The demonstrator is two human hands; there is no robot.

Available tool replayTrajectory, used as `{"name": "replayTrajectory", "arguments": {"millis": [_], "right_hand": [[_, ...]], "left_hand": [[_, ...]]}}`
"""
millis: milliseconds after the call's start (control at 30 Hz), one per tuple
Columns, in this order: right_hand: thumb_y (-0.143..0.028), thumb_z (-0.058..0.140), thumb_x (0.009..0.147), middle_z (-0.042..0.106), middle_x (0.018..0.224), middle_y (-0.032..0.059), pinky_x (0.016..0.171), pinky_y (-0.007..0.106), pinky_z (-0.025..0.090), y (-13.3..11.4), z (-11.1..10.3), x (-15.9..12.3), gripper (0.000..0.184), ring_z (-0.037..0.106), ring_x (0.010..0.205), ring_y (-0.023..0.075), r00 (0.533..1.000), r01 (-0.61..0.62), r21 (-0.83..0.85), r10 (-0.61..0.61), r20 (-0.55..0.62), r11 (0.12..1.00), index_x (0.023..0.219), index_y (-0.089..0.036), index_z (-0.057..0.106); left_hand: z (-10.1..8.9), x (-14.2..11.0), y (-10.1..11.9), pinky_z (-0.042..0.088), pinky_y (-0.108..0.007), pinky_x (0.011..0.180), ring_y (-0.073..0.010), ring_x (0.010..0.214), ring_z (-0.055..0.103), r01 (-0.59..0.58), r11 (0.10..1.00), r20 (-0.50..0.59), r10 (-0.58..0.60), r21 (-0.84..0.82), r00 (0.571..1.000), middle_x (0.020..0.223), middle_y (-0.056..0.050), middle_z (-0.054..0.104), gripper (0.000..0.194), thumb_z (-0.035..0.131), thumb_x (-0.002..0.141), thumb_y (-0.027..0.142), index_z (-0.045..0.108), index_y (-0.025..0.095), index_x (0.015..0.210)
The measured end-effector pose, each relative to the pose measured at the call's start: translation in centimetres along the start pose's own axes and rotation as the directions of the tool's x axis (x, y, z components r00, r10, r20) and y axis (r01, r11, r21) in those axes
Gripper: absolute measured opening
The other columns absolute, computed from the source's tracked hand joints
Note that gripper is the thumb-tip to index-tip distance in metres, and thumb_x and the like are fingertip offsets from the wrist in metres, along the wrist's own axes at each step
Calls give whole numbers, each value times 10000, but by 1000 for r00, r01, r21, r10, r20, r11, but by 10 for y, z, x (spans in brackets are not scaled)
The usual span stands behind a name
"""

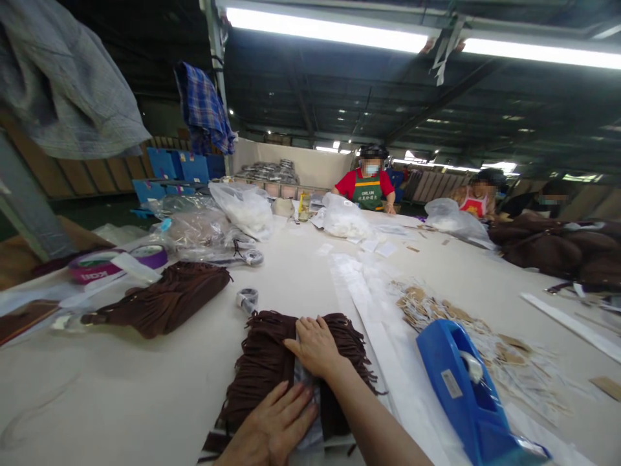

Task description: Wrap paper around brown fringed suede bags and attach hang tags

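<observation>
A dark brown fringed bag lies on the table right in front of me. A band of clear plastic runs down its middle between the fringes. My left hand rests flat on the near part of the bag and the plastic, its fingers stretched out. Farther up, my right hand presses on the upper middle of the bag with fingers extended. Neither hand grips anything that I can see. A plastic-wrapped ring-shaped piece lies just beyond the bag's top left corner.
On the left lie another brown fringed bag and purple tape rolls. A blue tape dispenser stands at right, beside heaped tags and white sheets. Brown bags pile up far right. Co-workers, one in a green apron, are across the table.
</observation>
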State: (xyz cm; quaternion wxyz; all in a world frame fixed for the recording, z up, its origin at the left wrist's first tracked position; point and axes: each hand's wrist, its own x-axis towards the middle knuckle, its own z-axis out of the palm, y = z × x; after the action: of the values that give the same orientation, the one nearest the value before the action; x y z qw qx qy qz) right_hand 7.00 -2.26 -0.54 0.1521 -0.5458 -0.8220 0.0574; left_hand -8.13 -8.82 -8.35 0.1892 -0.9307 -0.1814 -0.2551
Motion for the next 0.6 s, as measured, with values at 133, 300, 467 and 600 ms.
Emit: {"name": "replayTrajectory", "arguments": {"millis": [133,300,467,600], "right_hand": [[-249,426,905,611,1178,72,1041,441,322,7,-18,-52,254,495,1175,197,987,147,63,-143,-67,987,1106,-189,569],[-161,445,877,686,989,41,936,306,432,10,-18,-152,226,588,1016,143,807,462,-62,-448,-385,885,1074,-179,554],[-213,415,915,683,839,20,765,257,496,-2,15,-189,186,619,832,128,767,460,-82,-442,-465,884,955,-217,597],[-219,505,854,633,869,41,671,238,514,-4,50,-191,227,598,800,140,833,368,25,-318,-452,929,1070,-220,575]], "left_hand": [[-20,8,3,382,-378,982,-217,1223,415,45,997,82,-39,-64,996,1294,-79,512,486,328,847,185,373,130,1328],[-43,19,4,424,-404,953,-212,1215,439,98,989,229,-69,-115,971,1330,-87,472,509,370,805,95,385,145,1312],[-46,17,4,407,-427,976,-210,1238,415,103,983,203,-71,-153,977,1340,-93,461,528,325,802,38,392,166,1309],[-42,12,4,387,-421,1002,-198,1256,390,96,977,178,-62,-192,982,1347,-80,455,507,310,830,53,397,189,1310]]}}
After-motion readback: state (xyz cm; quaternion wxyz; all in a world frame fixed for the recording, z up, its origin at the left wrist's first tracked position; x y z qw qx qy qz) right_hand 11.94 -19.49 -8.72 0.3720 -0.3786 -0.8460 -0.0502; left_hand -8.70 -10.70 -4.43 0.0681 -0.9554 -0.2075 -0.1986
